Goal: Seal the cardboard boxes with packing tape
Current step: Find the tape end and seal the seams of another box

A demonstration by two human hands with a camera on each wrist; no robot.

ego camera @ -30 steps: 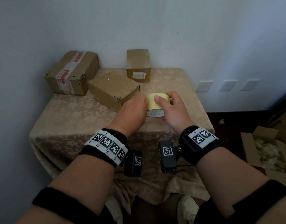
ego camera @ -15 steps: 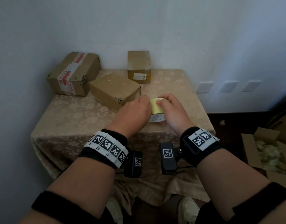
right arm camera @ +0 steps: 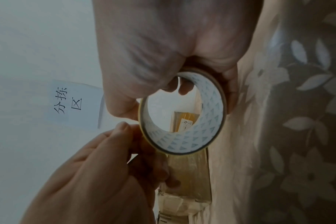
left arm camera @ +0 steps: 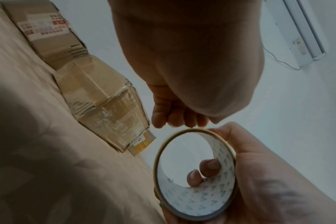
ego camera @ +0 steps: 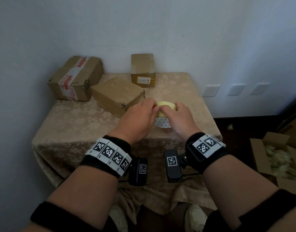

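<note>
Right hand (ego camera: pixel 179 117) grips tape roll (ego camera: pixel 165 106) above bench (ego camera: pixel 77 124) right edge; left wrist view shows fingertips (left arm camera: pixel 211 164) hooked inside core. Left hand (ego camera: pixel 138 118) fingers curled, picking at roll's outer surface.

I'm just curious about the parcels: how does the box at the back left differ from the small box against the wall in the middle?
The back-left box is larger and lies low and wide, with a white band printed in red across it. The small box stands taller and narrower, with a white label marked 4 on its front. Both are brown cardboard, closed, on the cloth-covered table.
</note>
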